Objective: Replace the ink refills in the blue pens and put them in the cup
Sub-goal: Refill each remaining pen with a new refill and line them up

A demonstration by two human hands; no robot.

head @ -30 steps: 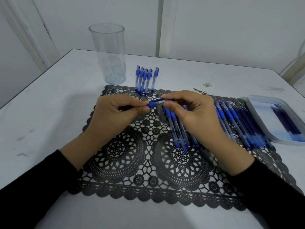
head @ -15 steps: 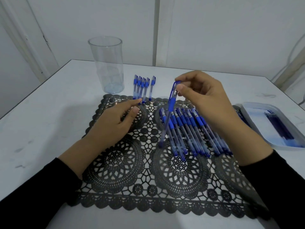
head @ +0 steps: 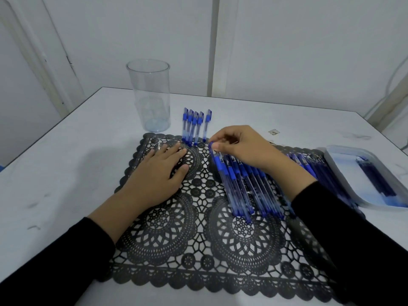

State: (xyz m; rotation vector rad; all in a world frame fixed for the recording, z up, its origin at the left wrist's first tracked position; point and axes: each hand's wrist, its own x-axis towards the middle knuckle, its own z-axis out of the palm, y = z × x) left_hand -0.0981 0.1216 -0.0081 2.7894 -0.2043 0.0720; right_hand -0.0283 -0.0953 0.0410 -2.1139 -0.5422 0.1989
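Note:
My right hand pinches the cap end of a blue pen that lies at the left edge of a row of several blue pens on the black lace mat. My left hand rests flat on the mat, fingers straight, holding nothing. A clear plastic cup stands upright and empty on the table behind the mat. Several capped blue pens lie side by side just right of the cup.
A shallow white tray holding dark ink refills sits at the right edge of the mat, with more pens beside it. A small scrap lies on the white table. A wall rises behind.
My right hand brought the pen down from a raised, tilted hold onto the left end of the row. My left hand let go of it earlier and now lies flat on the mat.

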